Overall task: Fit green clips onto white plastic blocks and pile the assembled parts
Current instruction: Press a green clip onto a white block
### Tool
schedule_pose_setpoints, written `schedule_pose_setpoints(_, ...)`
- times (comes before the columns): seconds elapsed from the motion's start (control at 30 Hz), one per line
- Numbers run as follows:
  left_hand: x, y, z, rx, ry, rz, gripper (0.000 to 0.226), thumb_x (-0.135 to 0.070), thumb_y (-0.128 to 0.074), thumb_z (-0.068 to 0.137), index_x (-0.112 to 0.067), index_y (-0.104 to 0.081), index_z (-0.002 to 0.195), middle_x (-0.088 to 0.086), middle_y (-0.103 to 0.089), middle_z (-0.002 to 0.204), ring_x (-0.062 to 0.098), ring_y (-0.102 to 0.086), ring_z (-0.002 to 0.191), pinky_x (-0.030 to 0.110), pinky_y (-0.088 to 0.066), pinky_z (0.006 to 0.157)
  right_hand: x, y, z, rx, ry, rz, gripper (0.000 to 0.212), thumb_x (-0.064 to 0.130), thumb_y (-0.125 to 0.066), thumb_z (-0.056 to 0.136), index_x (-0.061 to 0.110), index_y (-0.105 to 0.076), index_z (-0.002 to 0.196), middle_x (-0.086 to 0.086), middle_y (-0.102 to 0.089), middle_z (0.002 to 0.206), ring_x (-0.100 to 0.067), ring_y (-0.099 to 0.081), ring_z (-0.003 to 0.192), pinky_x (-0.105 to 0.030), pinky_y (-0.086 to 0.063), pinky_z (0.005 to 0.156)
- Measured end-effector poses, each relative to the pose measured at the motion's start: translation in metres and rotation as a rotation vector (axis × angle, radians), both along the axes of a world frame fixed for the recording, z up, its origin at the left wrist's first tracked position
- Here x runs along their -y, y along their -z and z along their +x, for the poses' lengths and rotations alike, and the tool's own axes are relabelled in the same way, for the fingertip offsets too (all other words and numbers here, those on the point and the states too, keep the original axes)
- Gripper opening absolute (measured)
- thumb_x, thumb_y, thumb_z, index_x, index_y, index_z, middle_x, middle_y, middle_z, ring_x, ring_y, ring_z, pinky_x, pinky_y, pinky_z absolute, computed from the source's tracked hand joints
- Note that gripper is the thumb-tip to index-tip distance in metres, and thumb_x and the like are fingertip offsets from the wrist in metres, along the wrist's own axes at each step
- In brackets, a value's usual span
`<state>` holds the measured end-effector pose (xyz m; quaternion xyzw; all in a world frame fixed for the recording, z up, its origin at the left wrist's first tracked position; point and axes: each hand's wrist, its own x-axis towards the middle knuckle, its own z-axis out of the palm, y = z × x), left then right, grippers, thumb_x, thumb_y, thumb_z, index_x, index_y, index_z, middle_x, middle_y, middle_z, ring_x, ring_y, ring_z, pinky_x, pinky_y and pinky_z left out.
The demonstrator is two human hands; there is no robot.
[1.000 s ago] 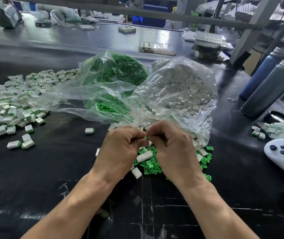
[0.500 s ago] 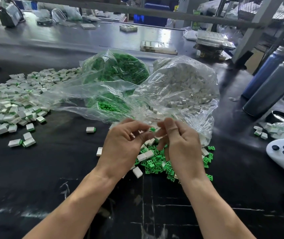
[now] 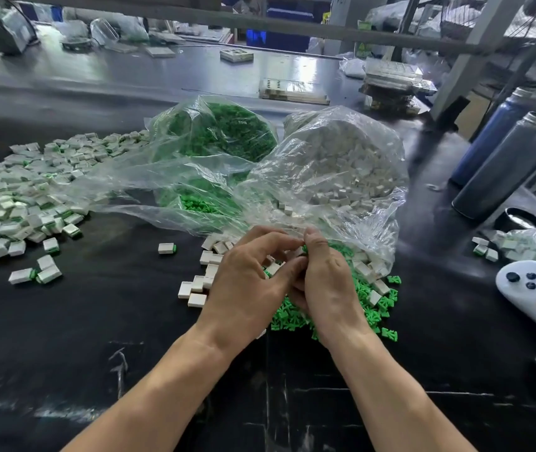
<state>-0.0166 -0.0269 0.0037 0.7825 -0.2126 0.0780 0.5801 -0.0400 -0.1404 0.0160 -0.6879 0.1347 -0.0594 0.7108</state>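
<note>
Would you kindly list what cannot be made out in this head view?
- What the left hand and right hand grip between them: curled fingers hide it.
- Full extent of the assembled pile: cut off by the left edge.
- White controller: cut off by the right edge.

A glossy black bench (image 3: 64,321) stretches far back, catching pale light. A grey metal rail (image 3: 260,26) crosses the far side; slanted frame posts (image 3: 465,60) stand far right.
</note>
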Motion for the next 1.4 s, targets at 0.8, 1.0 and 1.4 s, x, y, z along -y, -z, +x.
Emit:
schedule_pose_setpoints(0.8, 0.007, 0.002, -0.003, 0.008, 0.022, -0.088, 0.01, -0.016, -0.079, 0.091, -0.025, -0.076, 0.094, -0.012, -0.071, 0.103, 0.016, -0.07, 0.097, 0.038, -0.057, 0.083, 0.003, 0.009, 0.004, 0.13, 0.005, -0.015, 0.061, 0.044, -0.029, 0.109, 0.04, -0.08, 0.075, 0.018, -0.064, 0.055, 0.006, -0.061, 0.051, -0.009, -0.044, 0.047)
schedule_pose_setpoints(1.0, 0.006, 0.002, -0.005, -0.002, 0.022, -0.127, 0.01, -0.012, -0.08, 0.09, -0.022, -0.078, 0.092, -0.011, -0.071, 0.102, 0.015, -0.071, 0.092, 0.027, -0.056, 0.077, 0.002, 0.01, 0.007, 0.148, 0.028, -0.063, 0.057, 0.048, -0.029, 0.099, 0.041, -0.08, 0.076, 0.018, -0.065, 0.056, 0.004, -0.062, 0.054, -0.014, -0.045, 0.054)
schedule_pose_setpoints(1.4, 0.006, 0.0, -0.007, -0.027, 0.038, -0.19, 0.008, -0.011, -0.079, 0.091, -0.019, -0.079, 0.093, -0.011, -0.073, 0.103, 0.012, -0.073, 0.089, 0.016, -0.054, 0.071, 0.002, 0.01, 0.006, 0.157, 0.072, -0.115, 0.051, 0.043, -0.031, 0.1, 0.036, -0.081, 0.089, 0.003, -0.08, 0.089, -0.013, -0.077, 0.088, -0.048, -0.06, 0.09)
